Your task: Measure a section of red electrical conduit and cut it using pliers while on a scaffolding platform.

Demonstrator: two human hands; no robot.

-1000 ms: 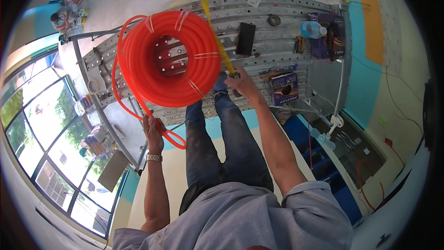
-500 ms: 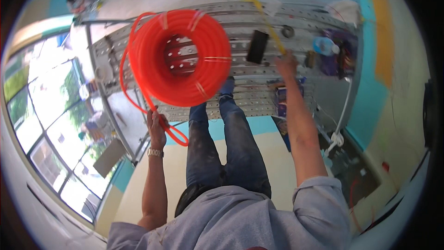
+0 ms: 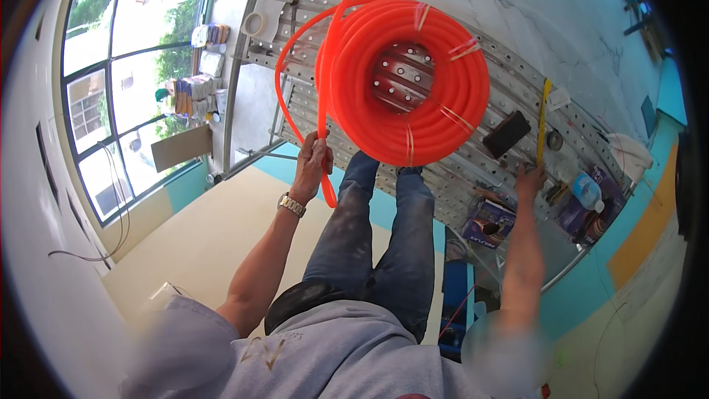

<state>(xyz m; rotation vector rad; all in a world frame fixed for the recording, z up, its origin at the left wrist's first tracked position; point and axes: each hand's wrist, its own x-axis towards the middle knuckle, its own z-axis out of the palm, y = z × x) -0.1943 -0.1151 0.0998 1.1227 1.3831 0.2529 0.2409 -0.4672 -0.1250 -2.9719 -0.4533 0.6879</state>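
A large coil of bright orange hose (image 3: 461, 114) hangs over the perforated metal platform, bound at several spots with pale ties. My left hand (image 3: 312, 166), with a watch on the wrist, is closed round the hose's loose length, to the left below the coil. A folded end of it sticks out beneath the fingers. Off to the right, my right hand (image 3: 530, 179) pinches the near end of a yellow tape measure strip (image 3: 543, 125), which stretches away across the platform. A dark phone (image 3: 507, 134) lies between the coil and that strip.
The perforated metal platform (image 3: 458, 177) carries a small dark roll (image 3: 554, 140), a water bottle (image 3: 587, 192) and a purple box (image 3: 491, 223). A pale tape roll (image 3: 254, 24) lies at its far left end. Large windows (image 3: 140, 66) stand at left; stacked packages (image 3: 196, 96) are beside them.
The view has swung, so the platform now slopes down to the right and the coil appears further right. Both hands keep their holds on the hose and the tape measure strip.
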